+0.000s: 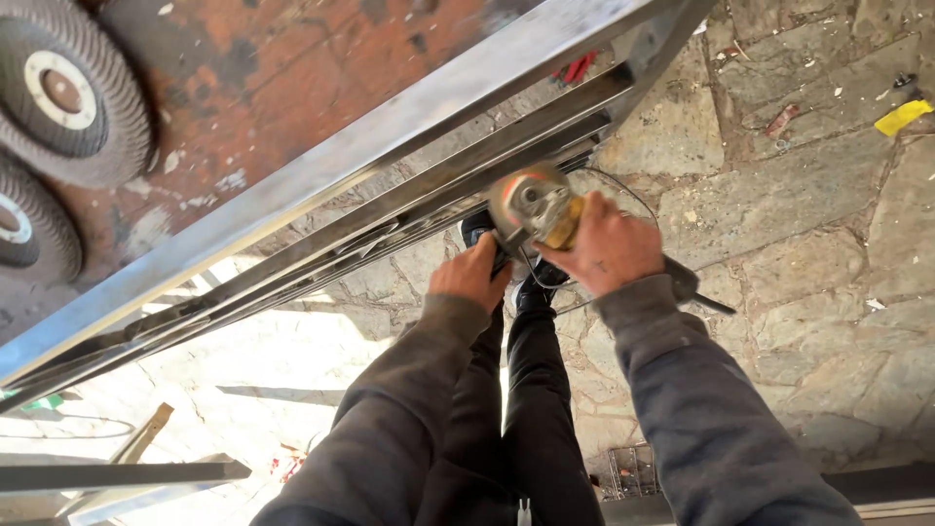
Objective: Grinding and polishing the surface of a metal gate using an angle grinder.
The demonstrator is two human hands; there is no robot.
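**Under the steel frame: grinder held w/ both hands**

At the lower rail of the metal frame (409, 209), an angle grinder (531, 205) sits w/ its disc just beside or touching the steel; exact contact can't be told. Right hand (604, 244) is closed round the grinder body, cable trailing behind. Left hand (472, 273) is curled shut on the front/side grip. Judged step: grinding along the rail. Next move prob. needs firm two-hand hold and steady disc angle along the bar. Flap discs (63, 93) lie on the rusty table (282, 78); stone floor (779, 195) below.
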